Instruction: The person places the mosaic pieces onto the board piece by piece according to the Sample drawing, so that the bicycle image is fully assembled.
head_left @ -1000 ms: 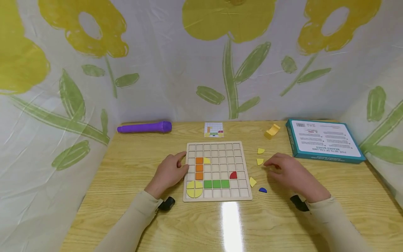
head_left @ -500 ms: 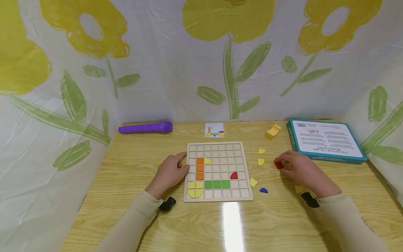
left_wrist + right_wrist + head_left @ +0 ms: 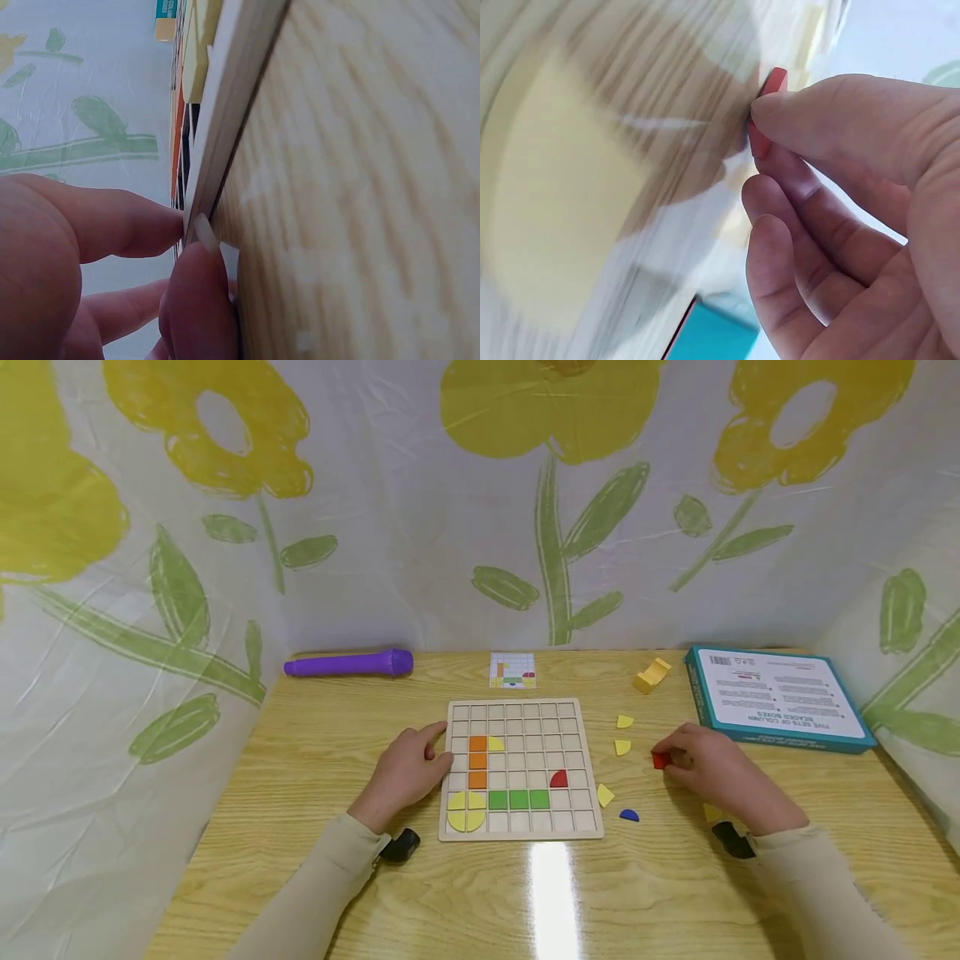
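Two hands at work, lower half of frame. Right hand (image 3: 708, 768), right of centre, pinches a small red tile (image 3: 660, 761) between thumb and fingers. Left hand (image 3: 402, 770), left of centre, grasps nothing: thumb and forefinger touch the left edge of the gridded wooden board (image 3: 518, 761), lower centre. Yellow quarter-circles (image 3: 625, 722) and a blue half-circle (image 3: 629, 816) lie right of it; pattern card (image 3: 513, 670) beyond. Judged step: picking up the red tile; next move probably calls for turning it to suit a board cell.
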`<state>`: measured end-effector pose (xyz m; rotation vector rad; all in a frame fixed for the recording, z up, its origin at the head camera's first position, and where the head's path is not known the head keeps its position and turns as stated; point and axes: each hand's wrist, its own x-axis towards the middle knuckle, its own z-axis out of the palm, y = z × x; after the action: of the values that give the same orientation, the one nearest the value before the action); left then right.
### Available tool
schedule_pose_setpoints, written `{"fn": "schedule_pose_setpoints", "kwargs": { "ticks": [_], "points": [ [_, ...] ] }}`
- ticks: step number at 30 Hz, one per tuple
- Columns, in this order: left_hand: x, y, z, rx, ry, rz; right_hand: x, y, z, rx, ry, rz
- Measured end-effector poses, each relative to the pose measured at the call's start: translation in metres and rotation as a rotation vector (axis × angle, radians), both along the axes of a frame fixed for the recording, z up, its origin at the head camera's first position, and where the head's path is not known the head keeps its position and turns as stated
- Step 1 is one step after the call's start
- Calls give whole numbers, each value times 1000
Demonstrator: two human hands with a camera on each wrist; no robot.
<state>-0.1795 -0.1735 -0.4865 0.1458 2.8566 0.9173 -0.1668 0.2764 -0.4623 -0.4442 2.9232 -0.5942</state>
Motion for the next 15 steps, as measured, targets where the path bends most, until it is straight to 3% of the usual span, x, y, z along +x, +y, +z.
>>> {"fn": "schedule_pose_setpoints", "kwargs": {
  "ticks": [7, 15],
  "points": [
    [0, 0, 0, -3, 2, 0, 2, -32, 2, -66, 34, 46],
    [1, -1, -1, -3, 5, -5, 5, -76, 2, -116, 7, 95]
  ]
}}
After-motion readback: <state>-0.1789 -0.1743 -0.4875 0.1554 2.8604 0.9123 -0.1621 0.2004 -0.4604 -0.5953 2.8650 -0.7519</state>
